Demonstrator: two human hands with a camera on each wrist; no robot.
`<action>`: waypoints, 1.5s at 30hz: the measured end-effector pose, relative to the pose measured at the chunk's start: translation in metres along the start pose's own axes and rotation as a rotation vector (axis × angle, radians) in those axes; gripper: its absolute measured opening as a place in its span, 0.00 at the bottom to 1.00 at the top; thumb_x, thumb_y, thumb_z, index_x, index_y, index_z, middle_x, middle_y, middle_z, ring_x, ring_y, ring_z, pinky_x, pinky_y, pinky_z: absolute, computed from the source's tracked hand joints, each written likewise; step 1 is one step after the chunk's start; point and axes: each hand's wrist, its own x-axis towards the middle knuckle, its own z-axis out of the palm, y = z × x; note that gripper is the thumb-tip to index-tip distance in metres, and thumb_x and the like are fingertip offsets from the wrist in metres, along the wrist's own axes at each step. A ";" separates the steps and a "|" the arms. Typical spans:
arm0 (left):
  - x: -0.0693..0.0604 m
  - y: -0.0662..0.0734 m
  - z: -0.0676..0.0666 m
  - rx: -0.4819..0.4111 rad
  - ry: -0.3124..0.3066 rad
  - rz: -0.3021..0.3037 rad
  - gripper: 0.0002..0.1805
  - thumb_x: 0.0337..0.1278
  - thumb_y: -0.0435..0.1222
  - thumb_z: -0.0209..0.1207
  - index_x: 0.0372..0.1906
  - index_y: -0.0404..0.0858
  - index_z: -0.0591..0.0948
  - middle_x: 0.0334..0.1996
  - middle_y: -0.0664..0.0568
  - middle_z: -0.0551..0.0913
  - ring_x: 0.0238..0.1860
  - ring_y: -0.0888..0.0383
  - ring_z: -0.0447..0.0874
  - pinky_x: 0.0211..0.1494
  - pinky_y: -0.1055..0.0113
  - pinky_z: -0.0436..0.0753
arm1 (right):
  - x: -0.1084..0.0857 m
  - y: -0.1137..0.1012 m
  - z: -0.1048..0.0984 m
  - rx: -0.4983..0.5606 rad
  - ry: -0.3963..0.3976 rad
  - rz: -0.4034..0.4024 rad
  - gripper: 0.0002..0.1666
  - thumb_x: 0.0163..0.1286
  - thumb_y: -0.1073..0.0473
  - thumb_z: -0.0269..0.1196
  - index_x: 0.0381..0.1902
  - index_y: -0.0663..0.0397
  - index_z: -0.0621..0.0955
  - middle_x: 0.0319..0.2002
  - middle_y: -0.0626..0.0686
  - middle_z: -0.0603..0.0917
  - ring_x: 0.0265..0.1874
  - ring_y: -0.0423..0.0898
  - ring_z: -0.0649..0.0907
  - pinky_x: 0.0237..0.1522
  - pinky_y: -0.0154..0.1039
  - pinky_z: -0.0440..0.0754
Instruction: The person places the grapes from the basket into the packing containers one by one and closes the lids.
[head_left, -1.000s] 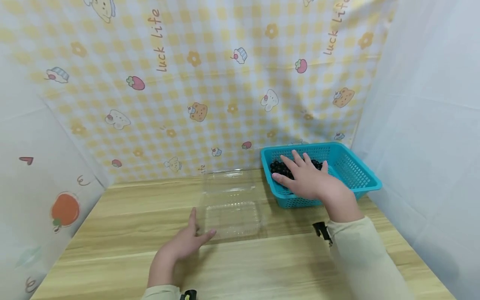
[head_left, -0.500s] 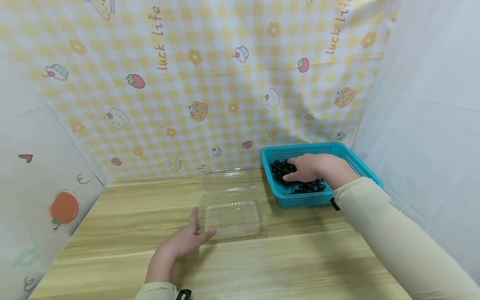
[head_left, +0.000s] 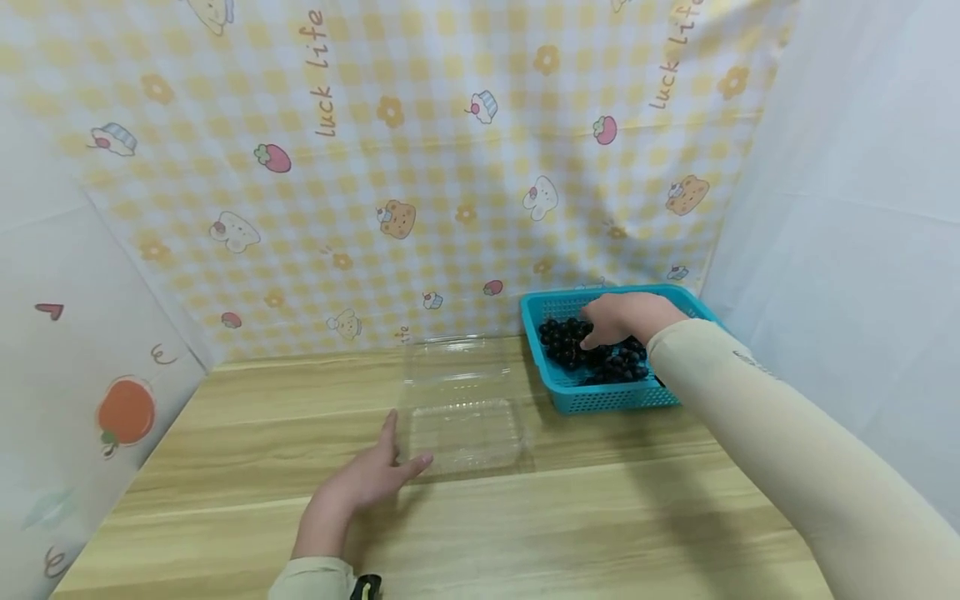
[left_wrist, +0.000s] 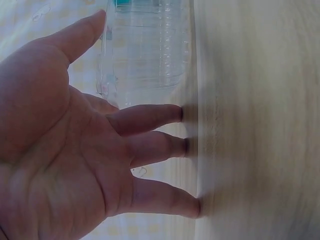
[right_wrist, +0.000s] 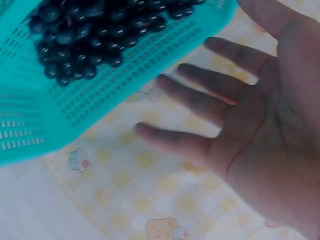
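Observation:
Dark round grapes (head_left: 564,342) lie bunched in a turquoise plastic basket (head_left: 557,392) at the right of the table. My right hand (head_left: 618,318) is over the basket in the head view, thumb and forefinger pointing down at the grapes; its other fingers are hidden there. In the right wrist view the right hand (right_wrist: 250,110) has straight, spread fingers with nothing between them. A clear hinged plastic box (head_left: 465,437) stands with its lid raised in mid-table. Beside its left edge my left hand (head_left: 367,475) is spread, fingertips resting on the tabletop in the left wrist view.
A wood-grain table (head_left: 247,442) carries everything. Behind it hangs a yellow checked cloth (head_left: 450,167), close to the basket's back. White sheets (head_left: 847,250) close off both sides.
My right hand was spread flat above the grapes; it has since tipped downward and shifted toward the basket's back, its forearm swinging in from the right. The left hand has stayed put.

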 end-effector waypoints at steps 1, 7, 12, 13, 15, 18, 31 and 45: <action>0.001 0.001 0.001 -0.002 -0.005 0.000 0.63 0.72 0.64 0.58 0.86 0.34 0.33 0.71 0.22 0.73 0.71 0.24 0.75 0.76 0.27 0.70 | 0.004 0.002 0.000 0.001 0.008 -0.011 0.42 0.83 0.45 0.60 0.84 0.58 0.63 0.83 0.66 0.63 0.81 0.68 0.64 0.78 0.68 0.70; 0.003 0.004 0.004 0.000 -0.012 -0.005 0.63 0.73 0.64 0.57 0.87 0.36 0.32 0.70 0.22 0.74 0.71 0.25 0.75 0.76 0.28 0.70 | 0.025 0.009 0.007 0.014 0.006 -0.036 0.43 0.81 0.51 0.63 0.85 0.54 0.61 0.84 0.64 0.62 0.82 0.68 0.63 0.77 0.68 0.70; 0.005 0.007 0.006 0.032 0.013 -0.015 0.62 0.72 0.66 0.56 0.87 0.36 0.35 0.69 0.24 0.77 0.69 0.25 0.77 0.76 0.28 0.71 | 0.043 0.014 0.019 -0.028 -0.017 -0.058 0.46 0.80 0.52 0.64 0.86 0.54 0.57 0.85 0.66 0.58 0.84 0.68 0.58 0.78 0.68 0.69; 0.006 0.007 0.006 0.038 0.016 -0.018 0.62 0.72 0.66 0.56 0.87 0.36 0.35 0.69 0.25 0.78 0.69 0.25 0.77 0.76 0.28 0.71 | 0.045 0.014 0.020 -0.037 -0.019 -0.062 0.46 0.80 0.52 0.65 0.86 0.54 0.57 0.85 0.67 0.57 0.84 0.69 0.58 0.78 0.69 0.69; 0.006 0.008 0.007 0.046 0.018 -0.021 0.62 0.71 0.67 0.56 0.87 0.37 0.35 0.68 0.26 0.79 0.69 0.25 0.78 0.75 0.28 0.71 | 0.050 0.016 0.023 -0.048 -0.017 -0.061 0.48 0.79 0.51 0.65 0.87 0.53 0.56 0.85 0.67 0.55 0.84 0.69 0.56 0.79 0.69 0.68; 0.007 0.008 0.005 0.054 0.017 -0.022 0.62 0.72 0.67 0.55 0.87 0.37 0.35 0.69 0.27 0.79 0.68 0.26 0.78 0.75 0.28 0.71 | 0.057 0.017 0.025 -0.050 -0.001 -0.057 0.49 0.78 0.51 0.67 0.87 0.52 0.56 0.86 0.67 0.55 0.84 0.69 0.56 0.78 0.70 0.68; 0.009 0.009 0.001 0.097 0.022 -0.033 0.59 0.75 0.66 0.52 0.87 0.38 0.34 0.67 0.27 0.80 0.66 0.25 0.80 0.74 0.27 0.73 | 0.088 0.032 0.032 0.067 -0.031 0.010 0.58 0.74 0.43 0.70 0.89 0.44 0.49 0.87 0.64 0.53 0.84 0.71 0.54 0.77 0.75 0.65; 0.008 0.007 0.001 0.100 0.037 -0.049 0.58 0.75 0.66 0.52 0.87 0.38 0.35 0.68 0.26 0.79 0.67 0.25 0.79 0.73 0.27 0.73 | 0.097 0.037 0.036 0.081 -0.050 0.002 0.54 0.76 0.44 0.68 0.88 0.47 0.54 0.86 0.66 0.56 0.83 0.71 0.57 0.78 0.74 0.64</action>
